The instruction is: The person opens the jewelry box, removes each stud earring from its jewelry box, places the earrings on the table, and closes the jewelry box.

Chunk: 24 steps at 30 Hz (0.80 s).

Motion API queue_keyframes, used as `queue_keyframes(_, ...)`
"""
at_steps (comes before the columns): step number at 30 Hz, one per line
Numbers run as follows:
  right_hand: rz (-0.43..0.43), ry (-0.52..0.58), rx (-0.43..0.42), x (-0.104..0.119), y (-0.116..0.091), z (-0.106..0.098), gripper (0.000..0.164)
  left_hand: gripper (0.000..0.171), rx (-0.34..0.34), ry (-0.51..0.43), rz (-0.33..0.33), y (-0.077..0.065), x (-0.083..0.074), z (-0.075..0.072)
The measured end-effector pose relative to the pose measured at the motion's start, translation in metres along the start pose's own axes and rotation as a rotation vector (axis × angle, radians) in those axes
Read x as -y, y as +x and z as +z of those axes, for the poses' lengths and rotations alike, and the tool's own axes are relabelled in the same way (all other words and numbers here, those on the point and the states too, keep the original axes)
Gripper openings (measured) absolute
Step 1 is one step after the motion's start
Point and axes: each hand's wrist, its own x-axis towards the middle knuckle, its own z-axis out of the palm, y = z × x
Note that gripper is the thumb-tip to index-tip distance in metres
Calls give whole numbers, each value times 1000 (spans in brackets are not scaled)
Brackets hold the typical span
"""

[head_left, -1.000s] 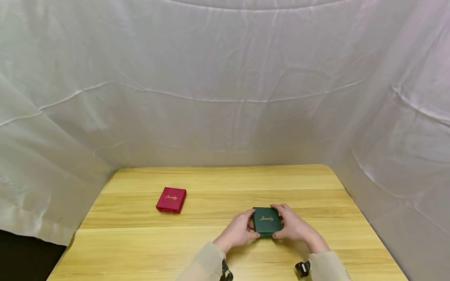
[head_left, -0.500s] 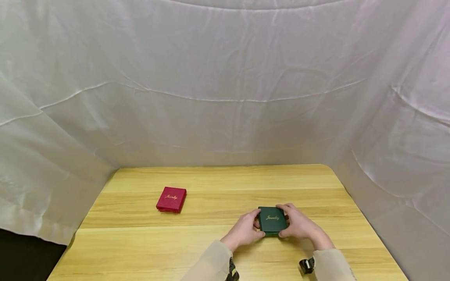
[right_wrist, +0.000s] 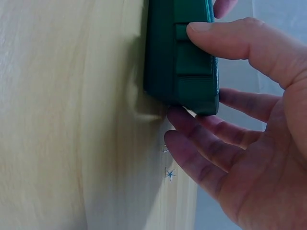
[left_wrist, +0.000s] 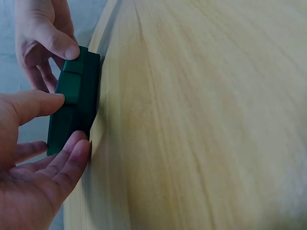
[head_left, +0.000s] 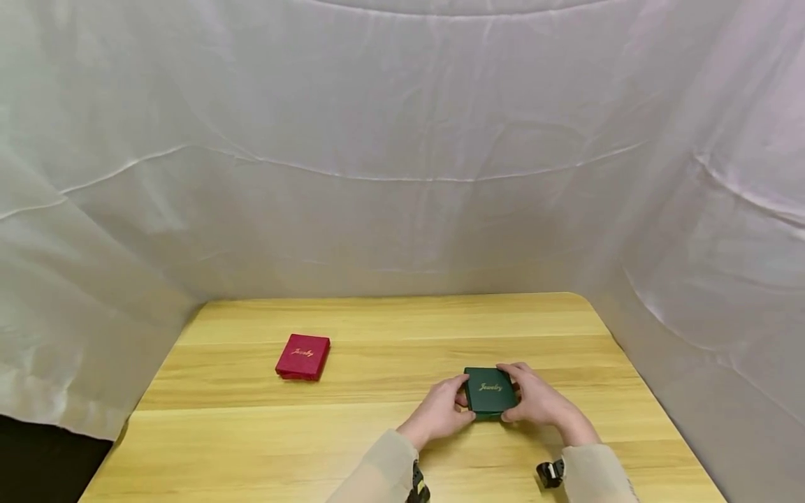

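A dark green jewelry box (head_left: 490, 389) with gold "Jewelry" lettering on its lid is between my two hands on the right part of the table. My left hand (head_left: 439, 410) grips its left side, thumb at the front edge and fingers along the side. From the other side my right hand (head_left: 541, 401) holds it the same way, its thumb (right_wrist: 211, 38) pressed on the front face. The left wrist view also shows the box (left_wrist: 72, 103) with both thumbs on its front. Below the right fingers, a tiny star-shaped piece (right_wrist: 170, 174) lies on the table.
A red jewelry box (head_left: 303, 357) with gold lettering sits on the left part of the wooden table (head_left: 251, 447). Pale curtains (head_left: 402, 209) enclose the table at the back and sides. Black wrist straps show at both sleeves.
Both hands have moved the green jewelry box a short way to the right, mostly in the first half second. The red box stays put; the head view shifts slightly.
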Motion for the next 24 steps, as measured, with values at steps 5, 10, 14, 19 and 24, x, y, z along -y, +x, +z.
queue_keyframes(5,10,10,2,0,-1,-2,95,72,4,10,7,2,-1,0)
queue_keyframes(10,17,27,9,2,-2,-4,95,73,0,-7,6,3,0,0)
queue_keyframes(14,14,30,14,4,-2,-6,96,74,-5,-41,2,2,1,-1)
queue_keyframes(19,10,20,-7,8,-3,-10,95,75,-12,-50,-12,-2,2,-5)
queue_keyframes(24,-19,-6,-45,16,-5,-12,88,76,-12,-12,-20,-6,1,-12)
